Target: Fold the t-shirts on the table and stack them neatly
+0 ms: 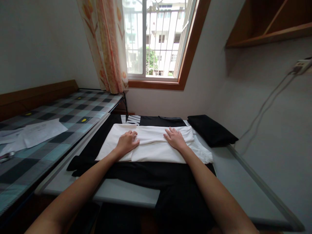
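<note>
A folded white garment (pixel 156 152) lies across a larger black garment (pixel 168 182) that is spread on a grey table (pixel 234 175). My left hand (pixel 127 142) rests on the white garment's left part, fingers curled down onto the fabric near a fold edge. Fingers stretched out, my right hand (pixel 175 137) lies flat on the white cloth's upper right part. Both forearms reach in from the bottom of the view.
A folded black cloth (pixel 211 129) sits at the table's far right corner. To the left stands a bed with a checked cover (pixel 73 113) and white papers (pixel 36 131). A window (pixel 156 39) with a curtain (pixel 107 45) is ahead, a wooden shelf (pixel 268 22) upper right.
</note>
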Motion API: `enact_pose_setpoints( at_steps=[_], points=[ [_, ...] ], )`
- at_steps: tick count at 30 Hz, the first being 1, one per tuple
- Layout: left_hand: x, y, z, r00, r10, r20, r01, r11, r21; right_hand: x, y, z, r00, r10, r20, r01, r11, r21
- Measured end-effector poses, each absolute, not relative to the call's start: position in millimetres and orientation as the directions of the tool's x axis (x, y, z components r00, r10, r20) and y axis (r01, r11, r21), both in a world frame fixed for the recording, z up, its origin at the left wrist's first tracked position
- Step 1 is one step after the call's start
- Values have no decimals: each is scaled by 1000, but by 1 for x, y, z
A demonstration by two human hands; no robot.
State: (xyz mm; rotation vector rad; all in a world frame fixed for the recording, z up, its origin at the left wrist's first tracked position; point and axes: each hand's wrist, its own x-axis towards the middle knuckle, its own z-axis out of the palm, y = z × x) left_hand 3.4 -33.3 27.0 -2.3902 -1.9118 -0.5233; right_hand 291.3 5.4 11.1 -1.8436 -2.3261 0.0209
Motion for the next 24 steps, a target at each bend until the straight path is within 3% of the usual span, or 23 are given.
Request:
enact_pose_setpoints(
  at_steps=[5, 11, 24],
  points=[
    [10, -33, 35, 158, 979, 131, 976, -175, 131, 295, 6, 13, -226, 967, 120, 961, 241, -133],
    [14, -28, 42, 208, 973, 97, 978, -209, 7, 295, 7, 13, -232, 966, 117, 958, 248, -147],
    [33, -22, 37, 225, 971, 82, 971, -231, 63, 297, 8, 11, -235, 964, 124, 954, 253, -161]
  ],
)
